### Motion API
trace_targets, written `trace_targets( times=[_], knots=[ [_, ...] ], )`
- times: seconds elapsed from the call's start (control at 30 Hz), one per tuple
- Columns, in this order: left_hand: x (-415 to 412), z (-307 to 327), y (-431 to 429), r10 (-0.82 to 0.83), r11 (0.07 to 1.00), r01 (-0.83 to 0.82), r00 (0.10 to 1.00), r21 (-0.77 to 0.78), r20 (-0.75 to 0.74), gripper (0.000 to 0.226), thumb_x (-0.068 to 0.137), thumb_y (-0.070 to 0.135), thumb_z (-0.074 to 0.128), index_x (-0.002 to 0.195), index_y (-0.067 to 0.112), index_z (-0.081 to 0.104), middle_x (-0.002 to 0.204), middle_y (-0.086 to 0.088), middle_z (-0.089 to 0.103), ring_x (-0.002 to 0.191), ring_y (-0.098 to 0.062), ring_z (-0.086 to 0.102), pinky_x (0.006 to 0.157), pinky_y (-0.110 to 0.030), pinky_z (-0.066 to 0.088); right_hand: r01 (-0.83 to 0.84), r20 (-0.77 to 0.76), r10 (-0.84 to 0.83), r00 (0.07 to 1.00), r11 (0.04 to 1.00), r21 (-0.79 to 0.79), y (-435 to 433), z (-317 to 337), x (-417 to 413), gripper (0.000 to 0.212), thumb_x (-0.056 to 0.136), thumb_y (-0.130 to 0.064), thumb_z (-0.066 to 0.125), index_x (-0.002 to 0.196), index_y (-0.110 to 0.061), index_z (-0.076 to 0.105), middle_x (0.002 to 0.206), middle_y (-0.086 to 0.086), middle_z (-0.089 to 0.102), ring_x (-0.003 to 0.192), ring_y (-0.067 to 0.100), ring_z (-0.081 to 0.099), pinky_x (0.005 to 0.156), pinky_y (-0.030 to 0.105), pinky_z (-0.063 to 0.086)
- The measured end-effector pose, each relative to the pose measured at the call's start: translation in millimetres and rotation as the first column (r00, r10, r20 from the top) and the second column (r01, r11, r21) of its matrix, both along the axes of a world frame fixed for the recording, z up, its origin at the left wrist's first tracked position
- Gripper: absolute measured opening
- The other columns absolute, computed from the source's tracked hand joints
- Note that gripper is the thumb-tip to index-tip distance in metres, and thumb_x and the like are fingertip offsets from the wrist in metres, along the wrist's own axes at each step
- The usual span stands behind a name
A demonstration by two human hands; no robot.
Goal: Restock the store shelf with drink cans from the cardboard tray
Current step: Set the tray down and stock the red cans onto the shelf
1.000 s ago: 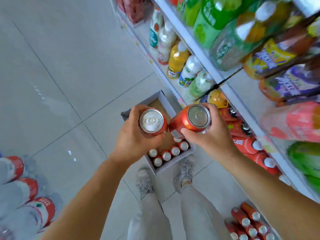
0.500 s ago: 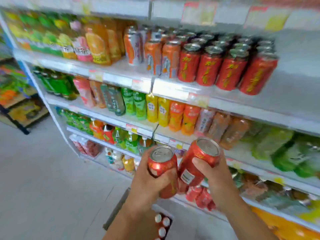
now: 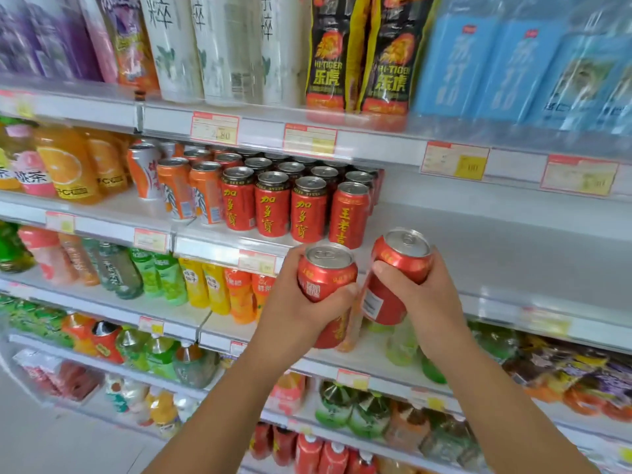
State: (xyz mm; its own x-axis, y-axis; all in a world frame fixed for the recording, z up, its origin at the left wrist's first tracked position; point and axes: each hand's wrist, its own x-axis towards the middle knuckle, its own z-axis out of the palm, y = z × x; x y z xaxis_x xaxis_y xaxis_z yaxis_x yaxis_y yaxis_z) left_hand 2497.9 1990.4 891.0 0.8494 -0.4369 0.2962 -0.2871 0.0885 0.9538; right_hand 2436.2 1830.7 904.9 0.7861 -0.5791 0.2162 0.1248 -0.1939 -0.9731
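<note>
My left hand (image 3: 297, 313) grips a red drink can (image 3: 326, 278), held upright. My right hand (image 3: 422, 299) grips a second red can (image 3: 398, 265), tilted slightly to the right. Both cans are raised in front of the shelf (image 3: 496, 248), just below and to the right of a block of red cans (image 3: 290, 203) standing there. To the right of that block the shelf surface is bare. The cardboard tray is out of view.
Orange cans (image 3: 186, 189) and orange juice bottles (image 3: 68, 165) stand left of the red cans. Tall bottles (image 3: 222, 46) fill the shelf above, and coloured bottles (image 3: 164, 275) fill the shelves below. Price tags (image 3: 309, 140) line the shelf edges.
My view swung up from the floor and the cardboard tray to the shelf. Both hands rose with their cans to the level of the red can row.
</note>
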Motion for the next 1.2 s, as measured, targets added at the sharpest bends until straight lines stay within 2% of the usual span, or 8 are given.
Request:
trace_targets(
  times=[0.13, 0.3, 0.53, 0.67, 0.77, 0.83, 1.03, 1.2],
  knots=[
    [19.3, 6.5, -41.3, 0.107, 0.993, -0.107, 0.994, -0.057, 0.007, 0.049, 0.079, 0.016, 0.081, 0.118, 0.028, 0.054, 0.093, 0.016, 0.07, 0.082, -0.002, 0.068, 0.073, -0.015, 0.052, 0.05, 0.003, -0.05, 0.999, 0.993, -0.106, -62.4, 19.0, 31.5, 0.039, 0.072, -0.028, 0.081, 0.101, -0.036, 0.056, 0.086, -0.021, 0.065, 0.075, -0.009, 0.063, 0.066, 0.013, 0.047],
    [38.5, 6.3, -68.8, 0.213, 0.974, -0.214, 0.977, -0.077, -0.019, 0.054, 0.069, 0.032, 0.078, 0.116, 0.032, 0.054, 0.091, 0.022, 0.069, 0.082, 0.001, 0.067, 0.075, -0.015, 0.053, 0.071, -0.026, -0.076, 0.997, 0.986, -0.152, -111.4, 21.6, 69.6, 0.048, 0.072, -0.032, 0.081, 0.109, -0.032, 0.05, 0.093, -0.021, 0.058, 0.083, -0.007, 0.056, 0.069, 0.018, 0.043],
    [57.2, -4.9, -80.1, 0.215, 0.977, -0.215, 0.976, -0.009, -0.024, 0.054, 0.075, 0.023, 0.082, 0.12, 0.027, 0.053, 0.093, 0.015, 0.07, 0.082, 0.0, 0.067, 0.07, -0.012, 0.051, 0.132, -0.004, -0.132, 0.991, 0.989, -0.066, -125.2, -0.1, 98.5, 0.054, 0.073, -0.037, 0.081, 0.114, -0.026, 0.048, 0.094, -0.021, 0.055, 0.082, -0.009, 0.053, 0.067, 0.013, 0.04],
    [61.2, -6.5, -81.6, 0.201, 0.98, -0.201, 0.98, 0.016, -0.006, 0.048, 0.08, 0.015, 0.078, 0.12, 0.024, 0.052, 0.098, 0.009, 0.067, 0.08, 0.003, 0.065, 0.068, -0.009, 0.049, -0.044, -0.14, 0.025, 0.99, 0.99, -0.132, -134.7, -3.0, 97.8, 0.075, 0.074, -0.021, 0.081, 0.132, -0.026, 0.034, 0.105, -0.013, 0.056, 0.091, -0.001, 0.057, 0.072, 0.015, 0.043],
    [66.1, -5.8, -81.3, 0.191, 0.981, -0.191, 0.981, 0.015, -0.013, 0.051, 0.079, 0.019, 0.078, 0.122, 0.025, 0.052, 0.1, 0.01, 0.067, 0.083, 0.002, 0.066, 0.07, -0.011, 0.051, -0.178, -0.228, 0.128, 0.965, 0.96, -0.214, -147.7, -8.0, 88.1, 0.076, 0.076, -0.005, 0.076, 0.136, -0.025, 0.035, 0.11, -0.013, 0.057, 0.099, 0.002, 0.06, 0.081, 0.014, 0.047],
    [68.8, -5.4, -81.1, 0.181, 0.983, -0.181, 0.983, 0.014, -0.014, 0.052, 0.079, 0.021, 0.078, 0.123, 0.026, 0.051, 0.102, 0.011, 0.067, 0.085, 0.003, 0.066, 0.07, -0.011, 0.051, -0.174, -0.247, 0.112, 0.962, 0.954, -0.246, -154.3, -10.0, 86.9, 0.071, 0.076, -0.007, 0.079, 0.136, -0.02, 0.041, 0.118, -0.005, 0.059, 0.105, 0.013, 0.061, 0.091, 0.025, 0.047],
    [75.2, -8.6, -84.3, 0.142, 0.989, -0.142, 0.99, 0.045, 0.007, 0.052, 0.078, 0.025, 0.081, 0.122, 0.026, 0.052, 0.094, 0.014, 0.067, 0.081, 0.003, 0.066, 0.065, -0.01, 0.05, -0.155, -0.29, 0.049, 0.956, 0.922, -0.356, -169.0, -4.1, 116.9, 0.07, 0.079, -0.018, 0.078, 0.138, -0.015, 0.039, 0.121, -0.001, 0.056, 0.1, 0.016, 0.059, 0.076, 0.019, 0.043],
    [83.8, -8.3, -85.4, 0.151, 0.988, -0.151, 0.988, 0.025, -0.027, 0.058, 0.066, 0.046, 0.074, 0.119, 0.031, 0.055, 0.087, 0.029, 0.066, 0.082, 0.005, 0.066, 0.063, -0.012, 0.052, -0.112, -0.289, 0.023, 0.957, 0.949, -0.294, -188.3, -10.6, 151.7, 0.08, 0.08, -0.014, 0.076, 0.145, -0.014, 0.029, 0.132, 0.003, 0.053, 0.111, 0.019, 0.057, 0.09, 0.028, 0.041]
  ],
)
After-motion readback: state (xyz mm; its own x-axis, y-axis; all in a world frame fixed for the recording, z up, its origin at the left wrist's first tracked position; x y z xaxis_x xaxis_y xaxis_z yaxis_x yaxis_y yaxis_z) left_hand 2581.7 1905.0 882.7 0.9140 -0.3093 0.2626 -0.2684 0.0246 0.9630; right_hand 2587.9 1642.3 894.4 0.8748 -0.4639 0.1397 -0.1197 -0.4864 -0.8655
